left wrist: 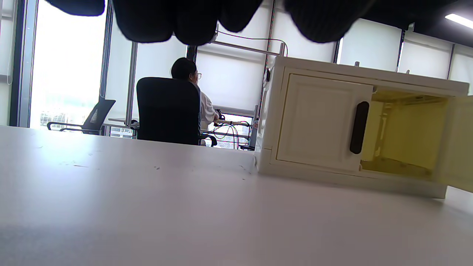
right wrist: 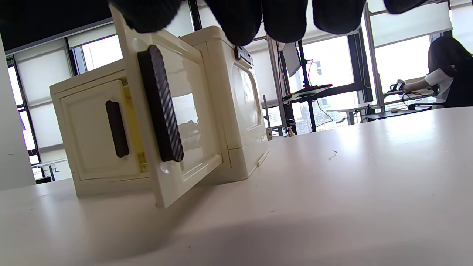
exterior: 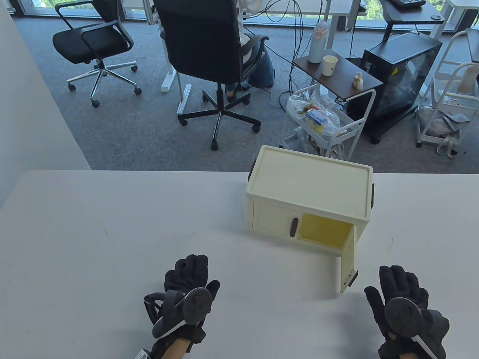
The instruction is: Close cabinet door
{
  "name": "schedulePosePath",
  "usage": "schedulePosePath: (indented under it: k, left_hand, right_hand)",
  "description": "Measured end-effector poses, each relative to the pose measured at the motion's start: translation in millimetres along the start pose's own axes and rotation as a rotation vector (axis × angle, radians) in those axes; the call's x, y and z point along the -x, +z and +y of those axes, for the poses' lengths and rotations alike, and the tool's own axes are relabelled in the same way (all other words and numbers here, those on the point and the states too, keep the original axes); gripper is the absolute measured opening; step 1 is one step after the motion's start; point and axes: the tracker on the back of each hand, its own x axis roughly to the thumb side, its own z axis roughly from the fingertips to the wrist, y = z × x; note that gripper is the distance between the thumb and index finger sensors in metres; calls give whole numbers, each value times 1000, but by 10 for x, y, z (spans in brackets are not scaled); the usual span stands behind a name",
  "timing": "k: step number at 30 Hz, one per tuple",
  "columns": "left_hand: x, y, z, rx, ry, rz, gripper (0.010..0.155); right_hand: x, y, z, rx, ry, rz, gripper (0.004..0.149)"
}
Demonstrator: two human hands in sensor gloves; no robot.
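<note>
A small cream cabinet (exterior: 310, 183) stands on the white table (exterior: 112, 232) at the far right of the middle. Its left door (exterior: 271, 218) is shut. Its right door (exterior: 348, 261) stands swung out toward me, with a dark handle (exterior: 352, 278) at its free edge; the yellow inside (exterior: 323, 230) shows. My right hand (exterior: 402, 295) lies flat with fingers spread, just right of the open door's edge, not touching it. My left hand (exterior: 189, 278) rests on the table well left of the cabinet, empty. The open door also shows in the right wrist view (right wrist: 173, 122).
Beyond the table's far edge are office chairs (exterior: 213, 56), a white cart (exterior: 325, 119) with bags, and a dark PC case (exterior: 400, 74). A person sits at a desk in the back (left wrist: 192, 96).
</note>
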Motion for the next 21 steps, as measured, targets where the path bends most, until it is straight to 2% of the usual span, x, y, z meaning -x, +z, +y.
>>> schedulePosePath:
  k: [13,21]
  left_hand:
    - [21,58,78,-33,18,-6,74]
    - [60,60,62,-32,45,7,74]
  right_hand:
    - [-60,26,48,14,21,-4,66]
    - [-73,-41,143,-27,5,7,64]
